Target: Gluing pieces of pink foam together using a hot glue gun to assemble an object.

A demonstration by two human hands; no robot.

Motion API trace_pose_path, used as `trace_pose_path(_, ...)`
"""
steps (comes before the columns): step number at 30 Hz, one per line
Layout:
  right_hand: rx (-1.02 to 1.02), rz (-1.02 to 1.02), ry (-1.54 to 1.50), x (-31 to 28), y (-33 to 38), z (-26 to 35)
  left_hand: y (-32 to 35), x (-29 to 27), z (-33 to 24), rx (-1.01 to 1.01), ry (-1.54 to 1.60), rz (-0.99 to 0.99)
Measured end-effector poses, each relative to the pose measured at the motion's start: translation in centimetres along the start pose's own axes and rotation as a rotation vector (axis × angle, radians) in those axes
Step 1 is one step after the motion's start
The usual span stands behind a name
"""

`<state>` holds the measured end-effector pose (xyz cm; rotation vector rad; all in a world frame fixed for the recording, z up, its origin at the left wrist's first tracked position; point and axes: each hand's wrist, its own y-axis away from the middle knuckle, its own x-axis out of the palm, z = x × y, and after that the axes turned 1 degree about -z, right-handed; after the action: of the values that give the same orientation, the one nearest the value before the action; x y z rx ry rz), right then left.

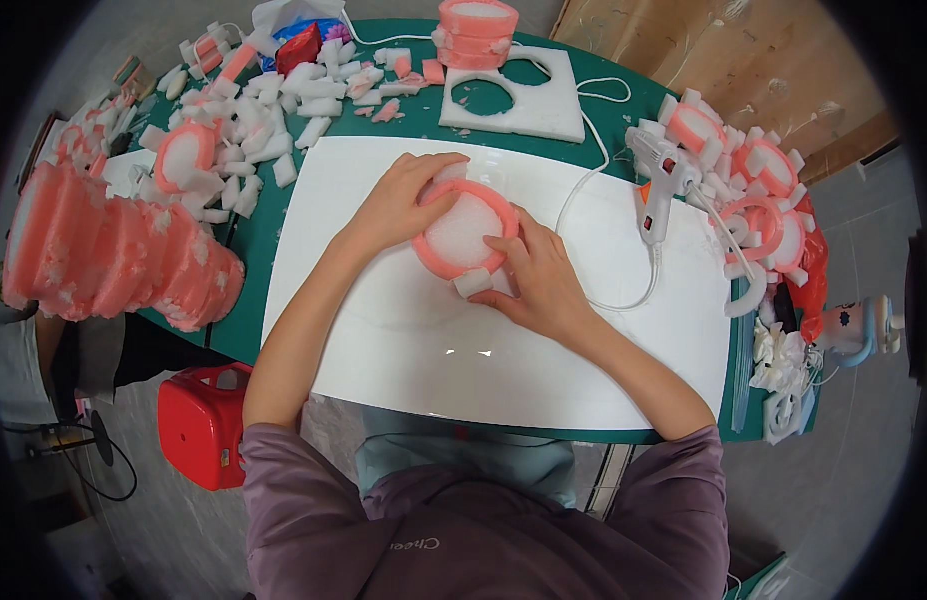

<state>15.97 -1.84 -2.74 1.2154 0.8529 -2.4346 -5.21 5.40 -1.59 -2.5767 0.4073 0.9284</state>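
A round foam disc (463,232) with a white middle and a pink rim is held over a white board (383,350). My left hand (395,203) grips its upper left side, thumb on the pink rim. My right hand (545,275) closes on the right side, with fingers at the rim and thumb beside a small white foam block (473,283) at the disc's lower edge. Another pale foam piece (451,175) shows at the upper edge, partly behind my left fingers. To the right, a white hot glue gun (666,185) stands near the board's edge.
Loose white foam blocks (273,120) lie at the far left. Stacked pink foam rings (113,250) stand left; another stack (473,35) stands behind a foam sheet with holes (543,100). Pink-rimmed foam pieces (763,170) crowd the right. A white cord (568,205) crosses the board. A red stool (198,430) stands below.
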Motion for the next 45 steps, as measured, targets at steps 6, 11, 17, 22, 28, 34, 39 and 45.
trace_pose_path(6, -0.006, -0.001, 0.004, -0.05, 0.04, -0.02, -0.06, -0.08, -0.25, -0.017, -0.002, 0.012)
trace_pose_path(11, -0.007, -0.003, 0.003, -0.07, -0.01, 0.02, -0.06, -0.16, -0.19, -0.004, -0.011, 0.010)
trace_pose_path(17, -0.008, -0.004, -0.003, -0.05, -0.04, -0.04, -0.03, -0.21, -0.46, -0.015, 0.009, 0.006)
trace_pose_path(22, -0.009, -0.008, 0.003, 0.00, 0.02, -0.10, 0.01, -0.20, -0.42, -0.006, 0.002, 0.008)
trace_pose_path(28, -0.008, 0.000, 0.003, 0.01, 0.02, -0.10, 0.00, -0.09, -0.23, -0.003, -0.007, 0.000)
trace_pose_path(34, -0.018, -0.011, 0.002, 0.01, -0.02, -0.16, -0.07, -0.06, -0.16, 0.018, -0.007, -0.018)
trace_pose_path(39, -0.023, -0.011, -0.011, -0.01, -0.01, -0.15, -0.02, -0.19, -0.47, -0.009, -0.002, -0.004)
trace_pose_path(45, -0.013, -0.011, -0.006, 0.02, 0.03, -0.07, -0.03, -0.26, -0.55, -0.017, -0.002, 0.003)
